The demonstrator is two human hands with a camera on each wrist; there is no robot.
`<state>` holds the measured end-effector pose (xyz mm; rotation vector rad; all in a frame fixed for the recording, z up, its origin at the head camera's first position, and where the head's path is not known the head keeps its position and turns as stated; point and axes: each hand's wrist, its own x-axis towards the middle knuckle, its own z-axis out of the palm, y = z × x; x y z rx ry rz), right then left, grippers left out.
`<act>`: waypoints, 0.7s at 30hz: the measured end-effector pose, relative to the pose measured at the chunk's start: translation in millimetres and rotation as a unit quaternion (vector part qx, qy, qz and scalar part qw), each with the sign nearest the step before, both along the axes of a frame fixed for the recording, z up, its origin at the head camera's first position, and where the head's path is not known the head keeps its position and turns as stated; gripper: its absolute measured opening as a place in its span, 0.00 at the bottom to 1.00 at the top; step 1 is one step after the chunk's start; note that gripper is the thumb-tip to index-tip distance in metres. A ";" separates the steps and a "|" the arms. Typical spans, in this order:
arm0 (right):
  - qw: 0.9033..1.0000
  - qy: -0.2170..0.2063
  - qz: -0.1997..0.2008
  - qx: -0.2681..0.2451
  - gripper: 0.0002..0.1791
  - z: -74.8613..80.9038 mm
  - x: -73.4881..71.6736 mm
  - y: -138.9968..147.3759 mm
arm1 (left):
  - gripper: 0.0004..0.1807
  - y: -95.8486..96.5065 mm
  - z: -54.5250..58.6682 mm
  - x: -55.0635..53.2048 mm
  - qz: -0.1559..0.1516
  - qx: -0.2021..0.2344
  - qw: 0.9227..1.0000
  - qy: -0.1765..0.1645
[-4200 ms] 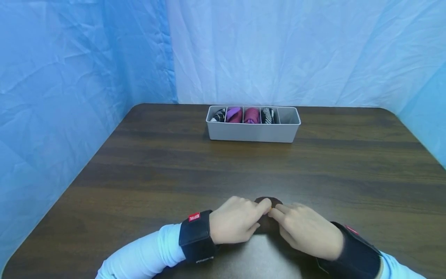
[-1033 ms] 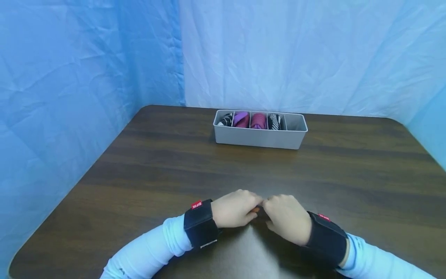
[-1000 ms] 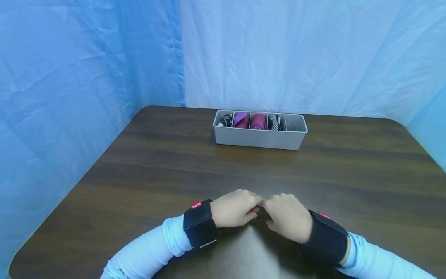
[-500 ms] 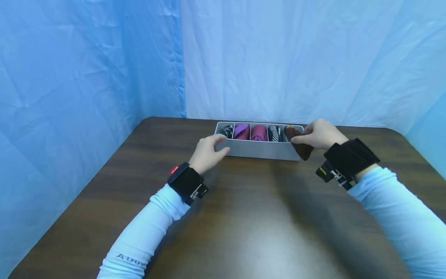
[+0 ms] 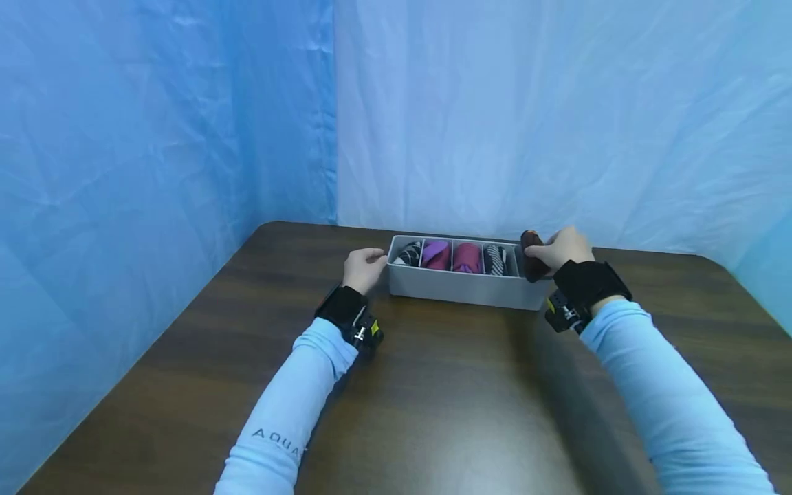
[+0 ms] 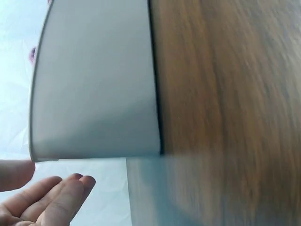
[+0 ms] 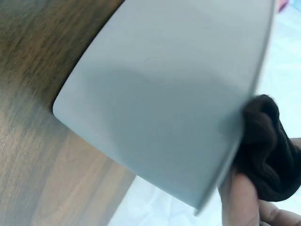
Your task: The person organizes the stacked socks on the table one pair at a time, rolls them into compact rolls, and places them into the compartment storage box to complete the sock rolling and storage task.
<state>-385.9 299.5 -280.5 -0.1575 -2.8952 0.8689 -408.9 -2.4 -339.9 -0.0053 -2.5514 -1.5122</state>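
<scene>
A rolled brown sock [image 5: 532, 256] is pinched in my right hand [image 5: 564, 249] over the right end of a long grey divided box [image 5: 458, 285]. In the right wrist view the dark sock [image 7: 264, 149] bunches at the box's rim, with fingertips just below it. At the box's other end is my left hand [image 5: 364, 268]. Its thumb [image 6: 16, 174] lies right at the rim's corner in the left wrist view, and its extended fingers [image 6: 61, 197] are close beside the end wall, holding nothing.
Several compartments hold rolled cloth: a black-and-white roll [image 5: 410, 253], purple and maroon rolls [image 5: 467, 258], and a striped one [image 5: 494, 260]. The box stands near the far edge of a dark wooden table [image 5: 445, 385]. Blue-white sheeting [image 5: 495, 117] hangs behind and at the sides.
Both hands have gone from the near table to the box. The right hand carried the brown sock over the right-end compartment, while the left hand moved to the left end.
</scene>
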 end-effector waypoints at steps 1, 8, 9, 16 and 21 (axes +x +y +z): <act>1.000 0.006 -0.005 0.014 0.20 0.3 -0.1 -0.6 | 0.16 1.3 2.1 0.9 -0.003 0.016 1.000 -0.002; 0.993 0.015 -0.019 0.112 0.16 8.9 -0.1 -9.5 | 0.15 4.2 16.4 9.7 -0.001 0.040 0.999 -0.001; 0.992 0.013 -0.021 0.125 0.16 9.9 0.0 -11.3 | 0.15 4.1 17.4 10.4 0.001 0.038 0.999 0.001; 0.984 0.004 -0.027 0.175 0.19 11.2 -2.5 -21.3 | 0.15 6.1 18.9 12.7 0.009 0.025 1.000 0.011; 0.982 -0.021 -0.032 0.184 0.20 10.0 -3.7 -24.6 | 0.15 8.1 16.4 11.5 0.022 0.023 0.999 -0.001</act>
